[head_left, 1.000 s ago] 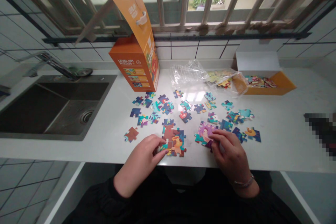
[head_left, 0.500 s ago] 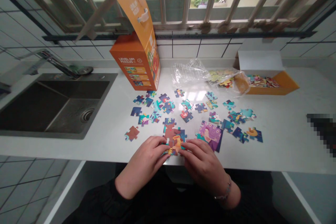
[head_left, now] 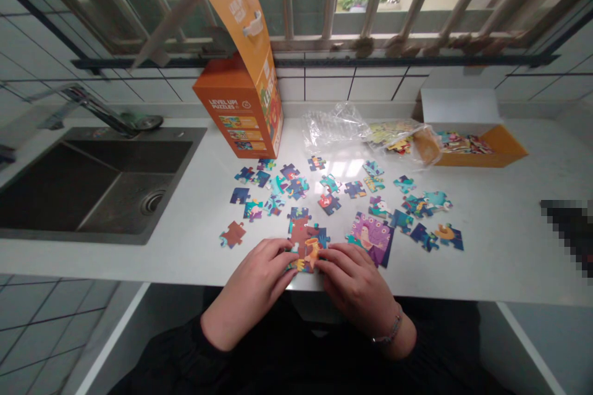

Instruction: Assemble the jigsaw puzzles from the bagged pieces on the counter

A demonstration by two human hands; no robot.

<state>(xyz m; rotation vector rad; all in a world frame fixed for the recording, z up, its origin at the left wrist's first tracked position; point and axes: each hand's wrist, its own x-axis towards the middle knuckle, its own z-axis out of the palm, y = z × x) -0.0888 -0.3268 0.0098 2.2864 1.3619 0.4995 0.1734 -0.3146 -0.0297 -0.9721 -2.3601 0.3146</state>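
Note:
A partly joined jigsaw section [head_left: 303,232], brown and dark blue with a yellow-orange shape, lies flat near the counter's front edge. My left hand [head_left: 263,270] grips its lower left edge, fingers curled and thumb near the bottom. On the opposite side, my right hand [head_left: 356,279] has its fingertips closed on the lower right edge. The fingertips cover parts of the outer pieces. Just beyond the right hand lies another joined section [head_left: 370,236], purple and pink. A loose brown puzzle piece [head_left: 233,234] rests to the left of the hands.
Several loose puzzle pieces [head_left: 354,189] are spread across the white counter [head_left: 180,262]. An orange puzzle box [head_left: 236,108] stands open at the back. Clear plastic wrapping [head_left: 336,126] lies beside an open tray box [head_left: 503,147] of pieces. A sink [head_left: 178,197] is at left.
The lower pieces of the section between my hands sit closer and more evenly together. My right hand has shifted slightly left; my left hand stays nearly in place.

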